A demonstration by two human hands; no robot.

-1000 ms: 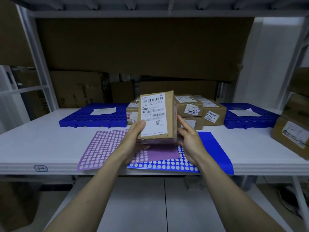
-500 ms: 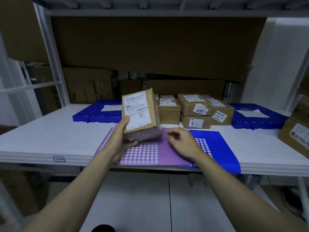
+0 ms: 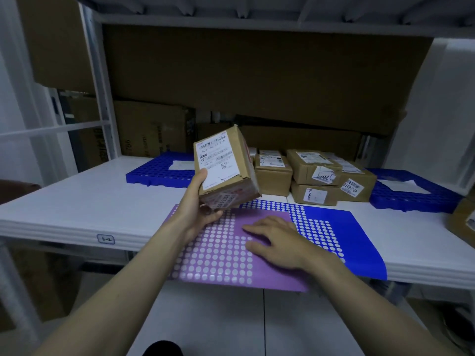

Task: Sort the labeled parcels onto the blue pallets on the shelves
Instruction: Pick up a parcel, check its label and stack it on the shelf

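Right hand (image 3: 279, 244) lies flat on the purple dotted sticker sheet (image 3: 221, 255) at the near edge of the white shelf (image 3: 77, 206), fingers straight and spread, holding nothing. That sheet overlaps a blue dotted sticker sheet (image 3: 341, 227) on its right. Left hand (image 3: 199, 204) grips a brown cardboard parcel with a white barcode label (image 3: 223, 167), lifted and tilted above the sheets, thumb on the label. Further back: stacked labelled cardboard parcels (image 3: 316, 177) mid-shelf, left blue grid pallet (image 3: 156, 170) and right blue grid pallet (image 3: 411, 194), each bearing a white paper.
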